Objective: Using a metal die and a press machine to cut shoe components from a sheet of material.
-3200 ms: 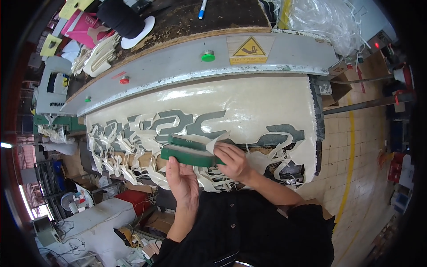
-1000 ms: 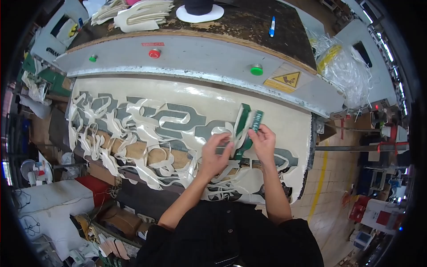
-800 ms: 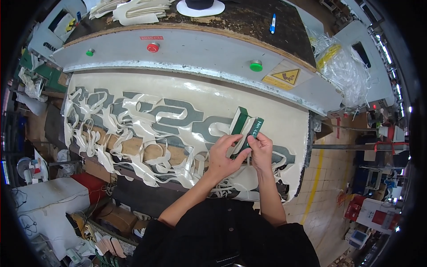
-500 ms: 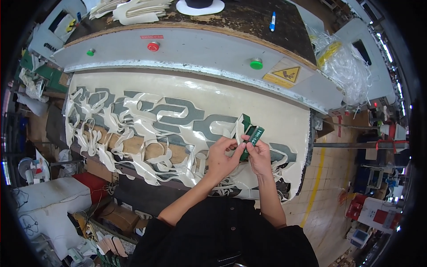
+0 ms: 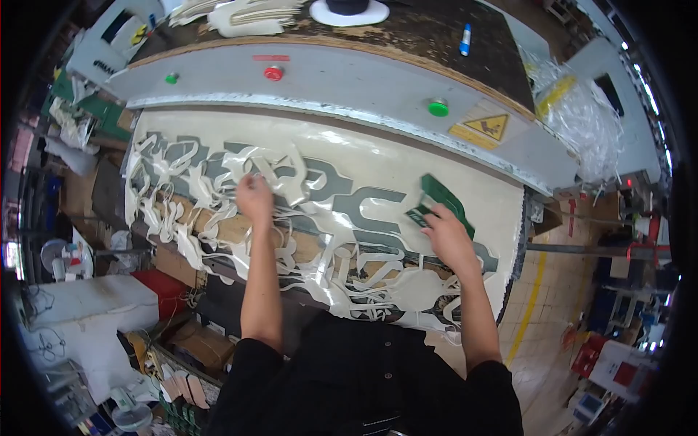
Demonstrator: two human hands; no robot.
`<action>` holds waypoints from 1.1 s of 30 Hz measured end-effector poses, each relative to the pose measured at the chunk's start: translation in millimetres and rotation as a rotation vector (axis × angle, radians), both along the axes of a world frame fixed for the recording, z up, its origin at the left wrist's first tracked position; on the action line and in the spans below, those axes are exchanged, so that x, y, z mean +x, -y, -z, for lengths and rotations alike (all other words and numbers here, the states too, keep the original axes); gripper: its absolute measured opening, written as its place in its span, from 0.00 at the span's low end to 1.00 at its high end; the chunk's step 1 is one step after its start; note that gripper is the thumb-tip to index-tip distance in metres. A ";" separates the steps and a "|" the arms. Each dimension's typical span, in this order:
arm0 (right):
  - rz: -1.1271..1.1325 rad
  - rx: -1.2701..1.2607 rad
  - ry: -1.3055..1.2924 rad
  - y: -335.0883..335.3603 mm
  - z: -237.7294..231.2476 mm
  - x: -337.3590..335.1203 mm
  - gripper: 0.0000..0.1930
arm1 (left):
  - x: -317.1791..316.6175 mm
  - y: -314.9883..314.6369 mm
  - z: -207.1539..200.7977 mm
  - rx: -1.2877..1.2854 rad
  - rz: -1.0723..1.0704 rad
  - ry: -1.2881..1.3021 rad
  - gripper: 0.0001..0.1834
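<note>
My right hand [image 5: 445, 231] is closed on a green cutting die [image 5: 440, 202], held tilted over the right part of the pale sheet [image 5: 342, 149]. The die is slightly blurred. Over the left-middle of the sheet, my left hand [image 5: 254, 199] has its fingers curled together at a white cut strip [image 5: 297, 178] that curves away to its right. Around it lie tangled white offcuts [image 5: 207, 182], some lifted from the surface. Between them, U-shaped cut-outs [image 5: 363, 209] show a grey-green layer beneath.
Beyond the sheet runs a grey machine beam [image 5: 349, 80] with a red button [image 5: 273, 73], green buttons [image 5: 438, 107] and a yellow warning sign [image 5: 486, 126]. On its dark top lie stacked white pieces [image 5: 254, 18] and a blue marker [image 5: 465, 39]. Clear plastic wrap [image 5: 582, 116] hangs at the right.
My hands have separated. The left has moved left to the offcuts; the right has carried the green die slightly right, away from the left. The whole view has shifted a little.
</note>
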State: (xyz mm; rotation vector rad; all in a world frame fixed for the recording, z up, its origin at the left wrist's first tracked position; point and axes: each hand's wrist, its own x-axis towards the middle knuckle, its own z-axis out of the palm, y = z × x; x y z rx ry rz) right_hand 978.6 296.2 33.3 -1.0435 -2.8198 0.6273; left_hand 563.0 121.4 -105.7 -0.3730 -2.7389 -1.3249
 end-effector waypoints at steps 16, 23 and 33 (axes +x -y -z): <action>0.513 0.195 -0.214 -22.4 121.4 33.4 0.47 | 222.1 -87.8 -14.7 0.102 1.078 0.010 0.28; 0.432 0.127 -0.348 -31.2 144.8 13.3 0.35 | 210.6 -90.1 0.5 0.026 0.875 -0.026 0.23; 0.333 -0.030 -0.405 -41.8 147.6 28.9 0.13 | 207.9 -78.4 8.6 0.099 0.805 -0.023 0.18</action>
